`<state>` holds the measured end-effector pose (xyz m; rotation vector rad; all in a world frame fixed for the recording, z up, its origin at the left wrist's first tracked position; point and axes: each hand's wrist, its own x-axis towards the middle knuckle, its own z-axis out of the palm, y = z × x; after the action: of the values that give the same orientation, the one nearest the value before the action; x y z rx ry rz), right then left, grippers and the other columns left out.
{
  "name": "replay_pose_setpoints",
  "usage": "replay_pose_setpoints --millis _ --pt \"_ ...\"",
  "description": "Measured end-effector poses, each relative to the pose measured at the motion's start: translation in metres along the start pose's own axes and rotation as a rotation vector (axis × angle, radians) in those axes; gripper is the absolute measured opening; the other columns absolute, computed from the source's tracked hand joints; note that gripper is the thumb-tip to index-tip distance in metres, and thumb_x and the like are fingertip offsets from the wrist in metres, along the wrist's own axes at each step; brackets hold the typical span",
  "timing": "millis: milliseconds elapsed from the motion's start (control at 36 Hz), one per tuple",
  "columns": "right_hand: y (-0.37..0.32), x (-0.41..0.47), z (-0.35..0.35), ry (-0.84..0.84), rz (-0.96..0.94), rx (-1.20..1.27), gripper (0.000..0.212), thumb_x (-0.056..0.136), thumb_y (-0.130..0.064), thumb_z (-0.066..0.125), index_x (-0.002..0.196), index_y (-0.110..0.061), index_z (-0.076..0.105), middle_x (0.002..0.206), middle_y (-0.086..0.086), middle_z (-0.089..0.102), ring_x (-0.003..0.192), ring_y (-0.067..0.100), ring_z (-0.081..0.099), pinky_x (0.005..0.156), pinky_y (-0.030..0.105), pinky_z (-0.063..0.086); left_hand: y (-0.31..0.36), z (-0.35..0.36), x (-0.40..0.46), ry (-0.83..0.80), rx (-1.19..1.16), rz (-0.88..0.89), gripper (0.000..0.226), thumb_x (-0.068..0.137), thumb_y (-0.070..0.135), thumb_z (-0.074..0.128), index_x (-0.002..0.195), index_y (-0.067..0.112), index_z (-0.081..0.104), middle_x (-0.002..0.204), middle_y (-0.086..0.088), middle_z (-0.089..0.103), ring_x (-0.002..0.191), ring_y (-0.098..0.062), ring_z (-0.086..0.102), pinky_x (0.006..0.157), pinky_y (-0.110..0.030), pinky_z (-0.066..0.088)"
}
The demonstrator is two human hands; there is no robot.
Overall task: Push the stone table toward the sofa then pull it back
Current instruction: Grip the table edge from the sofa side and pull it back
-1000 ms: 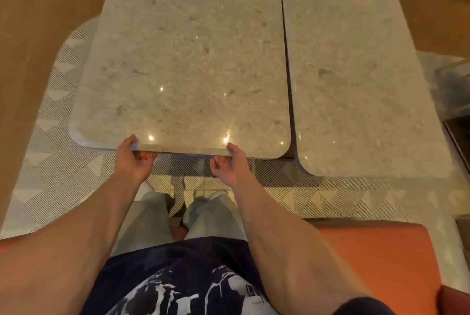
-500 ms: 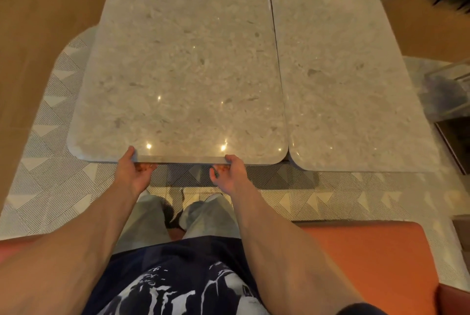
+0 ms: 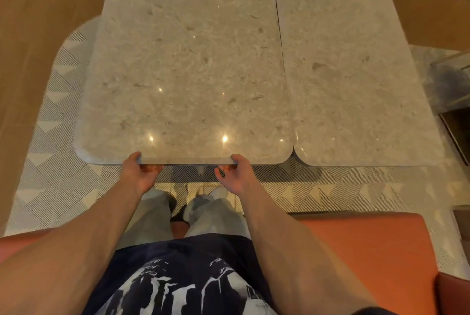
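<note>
The stone table [image 3: 188, 60] is a pale speckled slab with rounded corners, straight in front of me. My left hand [image 3: 138, 174] grips its near edge left of centre, thumb on top and fingers curled underneath. My right hand [image 3: 235, 174] holds the same edge further right in the same way. I sit on the orange sofa [image 3: 356, 251], my knees just short of the table's edge.
A second, matching stone table [image 3: 351, 85] stands right beside the first, with a thin gap between them and the near edges almost level. Both stand on a grey triangle-patterned rug [image 3: 50, 162] over a wooden floor [image 3: 38, 9]. Dark furniture [image 3: 455, 136] is at the right edge.
The gripped table has slid toward me and the sofa. Its near edge, set back from the second table's edge a second ago, is now about level with it. Both hands kept their hold.
</note>
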<state>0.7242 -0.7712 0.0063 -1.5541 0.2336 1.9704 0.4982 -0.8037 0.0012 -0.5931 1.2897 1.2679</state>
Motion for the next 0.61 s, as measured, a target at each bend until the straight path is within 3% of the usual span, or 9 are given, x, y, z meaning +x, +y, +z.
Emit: replay_pose_setpoints --millis 83,111,139,194,278,389,472,611 --pt "-0.006 0.002 0.003 0.128 0.017 -0.331 0.022 0.101 -0.010 0.037 0.082 -0.006 0.049 0.075 0.012 0.057 0.066 0.023 0.059 0.085 0.043 0.059 0.018 0.000 0.001 0.221 0.406 0.040 0.022 0.100 0.010 0.035 0.108 0.002 0.054 0.100 -0.021 0.059 0.080 -0.032 0.060 0.065 -0.041 0.056" --pt "-0.009 0.001 0.007 0.182 0.030 -0.503 0.025 0.099 -0.010 0.036 0.078 -0.005 0.049 0.060 0.011 0.056 0.051 0.022 0.056 0.071 0.038 0.062 0.025 0.001 0.000 0.313 0.526 0.095 0.029 0.098 0.010 0.034 0.104 -0.003 0.059 0.099 -0.026 0.062 0.068 -0.033 0.059 0.053 -0.040 0.053" --pt "-0.012 -0.003 0.015 0.208 0.038 -0.649 0.027 0.097 -0.011 0.036 0.074 -0.005 0.049 0.048 0.008 0.052 0.040 0.020 0.050 0.052 0.031 0.058 0.033 0.005 -0.004 0.393 0.609 0.178 0.035 0.096 0.014 0.035 0.104 -0.006 0.063 0.099 -0.029 0.066 0.058 -0.030 0.056 0.048 -0.034 0.051" --pt "-0.020 -0.009 0.044 0.214 -0.018 -0.835 0.026 0.095 -0.012 0.041 0.074 -0.004 0.054 0.044 0.007 0.052 0.036 0.019 0.048 0.041 0.024 0.046 0.049 0.023 -0.012 0.474 0.753 0.390 0.035 0.096 0.027 0.045 0.094 0.000 0.068 0.093 -0.023 0.071 0.050 -0.025 0.054 0.052 -0.032 0.050" --pt "-0.034 -0.015 0.109 0.108 -0.215 -0.841 0.019 0.091 -0.012 0.051 0.080 -0.001 0.061 0.060 0.014 0.060 0.042 0.023 0.056 0.045 0.027 0.047 0.074 0.062 -0.026 0.232 0.811 0.487 0.031 0.094 0.023 0.052 0.069 0.006 0.061 0.081 -0.017 0.068 0.042 -0.020 0.060 0.051 -0.033 0.055" --pt "-0.047 -0.035 0.195 -0.068 -0.474 -0.773 0.018 0.090 -0.016 0.054 0.079 -0.007 0.066 0.075 0.015 0.069 0.056 0.025 0.063 0.056 0.028 0.050 0.113 0.105 -0.043 -0.132 0.820 0.537 0.020 0.093 0.014 0.052 0.083 0.004 0.066 0.090 -0.018 0.068 0.062 -0.025 0.066 0.060 -0.035 0.057" --pt "-0.054 -0.051 0.247 -0.192 -0.647 -0.739 0.018 0.093 -0.017 0.056 0.086 -0.006 0.070 0.086 0.014 0.072 0.070 0.025 0.067 0.064 0.030 0.052 0.153 0.121 -0.058 -0.248 0.759 0.646 0.020 0.095 0.015 0.052 0.096 0.004 0.068 0.093 -0.016 0.071 0.073 -0.026 0.068 0.066 -0.034 0.058" --pt "-0.056 -0.067 0.302 -0.261 -0.818 -0.644 0.018 0.094 -0.020 0.058 0.094 -0.009 0.072 0.097 0.015 0.077 0.081 0.024 0.073 0.075 0.033 0.057 0.220 0.118 -0.075 -0.332 0.662 0.721 0.020 0.093 0.019 0.054 0.095 0.008 0.070 0.091 -0.011 0.074 0.079 -0.024 0.070 0.071 -0.035 0.058"
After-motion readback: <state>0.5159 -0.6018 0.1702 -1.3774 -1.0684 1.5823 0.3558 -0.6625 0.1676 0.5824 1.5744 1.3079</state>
